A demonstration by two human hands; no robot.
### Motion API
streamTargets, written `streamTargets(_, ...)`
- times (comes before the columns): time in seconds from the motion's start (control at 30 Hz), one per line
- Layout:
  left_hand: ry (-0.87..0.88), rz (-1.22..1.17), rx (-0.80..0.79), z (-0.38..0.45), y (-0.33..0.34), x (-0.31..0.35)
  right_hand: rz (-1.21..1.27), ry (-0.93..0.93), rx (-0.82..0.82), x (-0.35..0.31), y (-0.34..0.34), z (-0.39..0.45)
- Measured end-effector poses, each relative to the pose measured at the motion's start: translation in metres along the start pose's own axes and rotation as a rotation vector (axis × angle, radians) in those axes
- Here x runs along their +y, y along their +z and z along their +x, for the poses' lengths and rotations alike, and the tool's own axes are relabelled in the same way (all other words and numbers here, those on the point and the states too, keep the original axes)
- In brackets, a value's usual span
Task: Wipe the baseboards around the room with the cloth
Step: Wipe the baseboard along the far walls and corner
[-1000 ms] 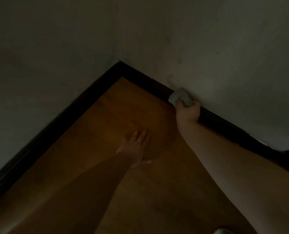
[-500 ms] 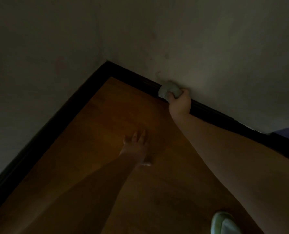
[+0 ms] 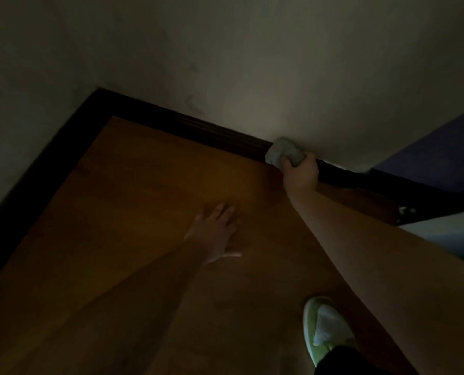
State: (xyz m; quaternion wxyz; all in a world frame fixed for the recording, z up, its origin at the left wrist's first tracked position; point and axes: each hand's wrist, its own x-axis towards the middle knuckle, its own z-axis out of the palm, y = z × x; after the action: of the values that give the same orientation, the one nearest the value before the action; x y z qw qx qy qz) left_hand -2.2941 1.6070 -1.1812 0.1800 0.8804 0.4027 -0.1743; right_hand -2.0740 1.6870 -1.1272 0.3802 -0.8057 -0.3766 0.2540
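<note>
You have no readable text, label, brand, number or sign anywhere in this dim view.

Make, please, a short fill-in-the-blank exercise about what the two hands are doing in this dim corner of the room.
1. The right hand grips a grey ____ against the dark baseboard.
2. The left hand rests flat on the wooden ____, its fingers spread.
3. A light green ____ shows near the bottom edge, right of the left arm.

Missing words: cloth; floor; shoe.
</note>
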Motion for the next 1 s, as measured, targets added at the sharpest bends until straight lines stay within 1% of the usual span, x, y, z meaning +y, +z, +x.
streamTargets(0.07, -0.008, -0.032, -0.005, 0.007, 0.003, 0.015, -0.031, 0.008, 0.029, 0.012, -0.019, 0.004)
streamTargets(0.2, -0.122, -0.076, -0.021, 0.014, 0.005, 0.032, -0.139, 0.009, 0.009, 0.025, -0.050, 0.014)
streamTargets(0.3, -0.127, -0.091, -0.042, 0.014, 0.001, 0.035, -0.139, 0.012, 0.033, 0.030, -0.064, 0.013)
streamTargets(0.37, -0.134, -0.092, -0.046, 0.013, -0.004, 0.036, -0.187, -0.059, 0.006, 0.031, -0.067, 0.007)
streamTargets(0.47, -0.138, -0.096, -0.064, 0.013, -0.010, 0.038, -0.264, -0.175, -0.100, 0.033, -0.060, -0.002)
streamTargets(0.53, -0.147, -0.102, -0.069, 0.014, -0.010, 0.039, -0.223, -0.207, -0.131, 0.029, -0.048, -0.004)
streamTargets(0.63, -0.161, -0.095, -0.083, 0.015, -0.012, 0.040, -0.120, -0.207, -0.169, 0.016, -0.028, -0.006)
streamTargets(0.7, -0.169, -0.085, -0.097, 0.016, -0.014, 0.040, -0.038, -0.169, -0.182, 0.007, -0.019, -0.006)
streamTargets(0.77, -0.183, -0.087, -0.115, 0.014, -0.015, 0.042, 0.032, -0.121, -0.160, 0.001, -0.018, -0.003)
streamTargets(0.83, -0.194, -0.082, -0.122, 0.014, -0.016, 0.044, 0.039, -0.088, -0.127, 0.001, -0.026, 0.005)
streamTargets(1.0, -0.209, -0.077, -0.135, 0.018, -0.016, 0.045, -0.017, -0.081, -0.130, 0.019, -0.052, 0.019)
